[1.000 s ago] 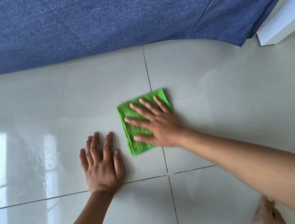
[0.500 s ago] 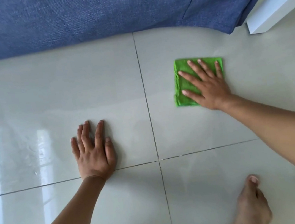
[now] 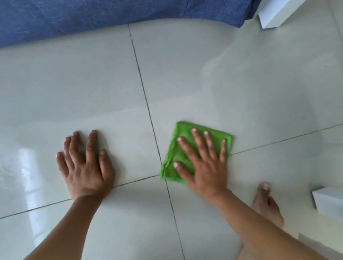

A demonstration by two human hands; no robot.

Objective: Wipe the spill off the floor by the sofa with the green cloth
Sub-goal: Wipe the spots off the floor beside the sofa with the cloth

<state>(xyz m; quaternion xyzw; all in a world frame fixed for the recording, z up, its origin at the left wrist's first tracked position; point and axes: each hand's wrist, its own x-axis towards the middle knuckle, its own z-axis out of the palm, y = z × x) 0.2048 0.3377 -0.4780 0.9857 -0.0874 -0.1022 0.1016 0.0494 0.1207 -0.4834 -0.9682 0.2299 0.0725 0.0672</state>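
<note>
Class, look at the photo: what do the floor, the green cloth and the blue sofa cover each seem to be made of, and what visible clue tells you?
Floor: probably glazed ceramic or porcelain tile; it has thin grout lines and mirror-like window reflections.
Green cloth: a soft, probably microfibre textile; its surface looks fuzzy, with a stitched edge, and it lies limp under the right hand.
Sofa cover: matte woven fabric with a denim-like fleck and a visible seam.

No writing, label, brand, number or sign can be read anywhere in the view.
</note>
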